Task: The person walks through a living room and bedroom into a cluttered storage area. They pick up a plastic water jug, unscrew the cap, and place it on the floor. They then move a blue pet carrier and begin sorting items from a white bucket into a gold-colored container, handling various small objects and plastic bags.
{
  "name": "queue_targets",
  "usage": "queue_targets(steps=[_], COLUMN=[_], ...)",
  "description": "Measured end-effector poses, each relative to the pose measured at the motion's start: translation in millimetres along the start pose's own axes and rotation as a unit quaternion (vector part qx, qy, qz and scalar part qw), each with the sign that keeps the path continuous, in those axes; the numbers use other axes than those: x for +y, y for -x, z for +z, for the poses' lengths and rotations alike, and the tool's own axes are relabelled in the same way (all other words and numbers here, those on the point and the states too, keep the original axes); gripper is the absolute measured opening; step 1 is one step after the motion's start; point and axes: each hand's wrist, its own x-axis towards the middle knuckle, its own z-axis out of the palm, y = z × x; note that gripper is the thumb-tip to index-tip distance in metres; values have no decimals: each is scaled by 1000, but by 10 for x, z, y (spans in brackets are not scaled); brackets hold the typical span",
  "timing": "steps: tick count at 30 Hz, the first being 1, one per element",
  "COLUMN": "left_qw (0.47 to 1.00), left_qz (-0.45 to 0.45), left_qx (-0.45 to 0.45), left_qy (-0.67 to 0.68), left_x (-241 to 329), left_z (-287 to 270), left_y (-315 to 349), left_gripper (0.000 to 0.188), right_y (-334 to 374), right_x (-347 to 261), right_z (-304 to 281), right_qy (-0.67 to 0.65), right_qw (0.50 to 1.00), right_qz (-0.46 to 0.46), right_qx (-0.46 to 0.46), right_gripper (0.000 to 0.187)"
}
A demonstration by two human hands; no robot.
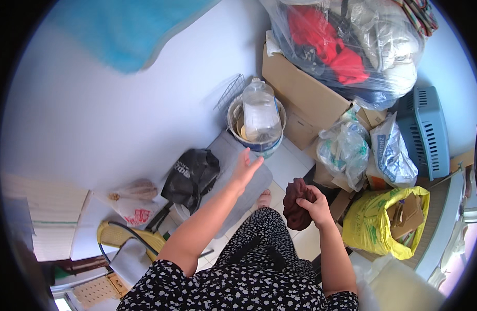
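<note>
A crumpled dark maroon cloth [297, 210] is gripped in my right hand [316, 205], thumb pressed on top and the cloth bunched to the hand's left. My left hand [245, 168] reaches forward with its fingers apart and nothing in it. Just beyond its fingertips stands a round bucket [233, 115], and a large clear plastic bottle [261, 116] rests in its mouth. I cannot tell whether the fingertips touch the bucket. A black plastic bag [191, 176] sits to the left of my left forearm.
Right of the bucket stand a cardboard box [306, 88] under a big clear bag of clothes [352, 46], tied plastic bags [344, 150], a blue pet carrier [425, 132] and a yellow bag [363, 223] holding cardboard. A yellow chair [114, 236] is at left.
</note>
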Motion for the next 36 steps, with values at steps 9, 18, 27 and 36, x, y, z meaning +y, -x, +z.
queue_targets(steps=[9, 18, 27, 36], left_qw=[967, 976, 981, 966], left_qz=[102, -162, -177, -149], left_qx=[121, 30, -56, -137], left_qy=[-198, -142, -53, 160], left_x=[365, 336, 133, -524], left_z=[64, -42, -373, -799], left_y=[-1968, -2619, -2210, -1272], left_gripper=[112, 132, 103, 87], right_y=[-1681, -2685, -2639, -1891], right_x=[-321, -235, -26, 19], right_z=[-53, 78, 120, 332], right_qy=[36, 153, 201, 325], right_qw=[999, 984, 968, 913], right_qz=[-22, 82, 1, -85], right_qx=[-26, -36, -150, -232], right_gripper=[75, 99, 90, 99])
